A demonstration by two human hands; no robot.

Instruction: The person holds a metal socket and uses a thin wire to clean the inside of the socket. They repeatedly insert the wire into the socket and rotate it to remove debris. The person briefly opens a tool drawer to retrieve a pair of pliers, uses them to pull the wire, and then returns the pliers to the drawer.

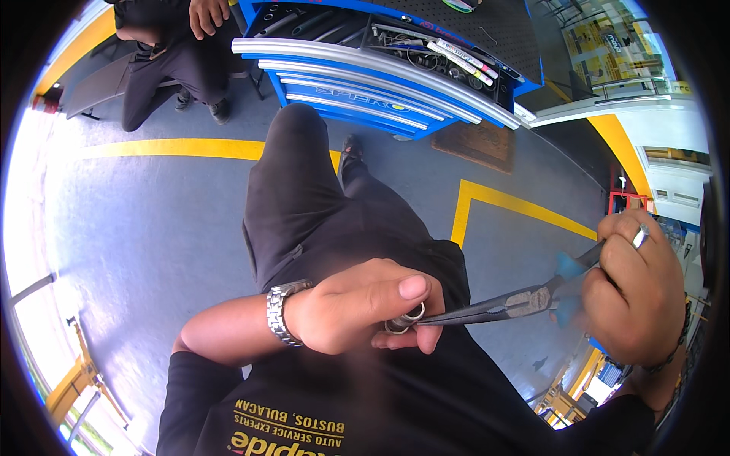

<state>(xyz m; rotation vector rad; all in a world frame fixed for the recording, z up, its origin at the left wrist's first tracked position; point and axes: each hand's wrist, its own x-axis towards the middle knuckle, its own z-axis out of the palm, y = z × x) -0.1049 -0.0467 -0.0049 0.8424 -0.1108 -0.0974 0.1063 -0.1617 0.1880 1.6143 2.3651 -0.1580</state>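
Note:
My left hand [357, 304], with a metal-band watch at the wrist, is closed around a small round metal part [403, 319] with a hollow, ring-like end. The thumb lies above this part, and the fingers curl beneath it. My right hand [635, 285] grips long-nose pliers [525, 302] with blue-and-grey handles. Their jaws reach leftward, and the tips meet the metal part at my left fingers. Whether the tips pinch it or sit inside its opening, I cannot tell. Part of the metal piece is hidden by my left hand.
Ahead stands a blue tool cabinet [342, 102] with its top drawer [304, 48] pulled out, holding tools and marker pens. At the far left another person [171, 72] sits on a dark bench [91, 91]. Yellow lines [182, 148] mark the grey floor [167, 220]. A brown mat [475, 144] lies by the cabinet.

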